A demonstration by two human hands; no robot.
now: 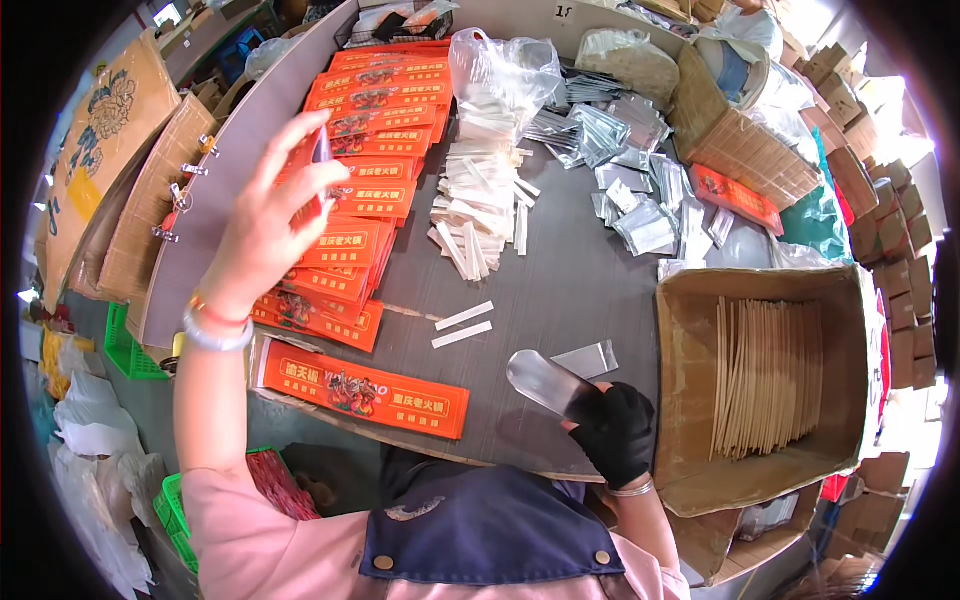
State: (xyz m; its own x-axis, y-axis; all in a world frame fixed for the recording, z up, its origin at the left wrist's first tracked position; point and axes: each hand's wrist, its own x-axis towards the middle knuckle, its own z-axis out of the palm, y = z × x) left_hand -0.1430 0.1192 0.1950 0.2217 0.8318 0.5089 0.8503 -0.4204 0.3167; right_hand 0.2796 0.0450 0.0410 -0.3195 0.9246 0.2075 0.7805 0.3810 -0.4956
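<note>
My left hand (pixel 275 215) is raised at the left above the red printed paper sleeves (pixel 375 170). Its thumb and fingers close around a red packet (pixel 312 165), seen nearly edge-on and partly hidden by the fingers. At the lower right, my right hand (pixel 612 430) wears a black fingerless glove and grips a clear, shiny strip with a rounded end (pixel 543 380). Beside that strip lies a small transparent packet (pixel 586 359). A stack of red sleeves (pixel 365 390) lies along the table's near edge. Two thin white paper-wrapped strips (pixel 463 325) rest mid-table.
Many white strips (pixel 475 200) are piled at the centre back, below a clear plastic bag (pixel 505 65). Silvery packets (pixel 640 225) lie behind right. An open cardboard box (pixel 672 380) holding wooden chopsticks (pixel 770 375) stands at the right. Clipped cardboard (pixel 160 200) borders the left.
</note>
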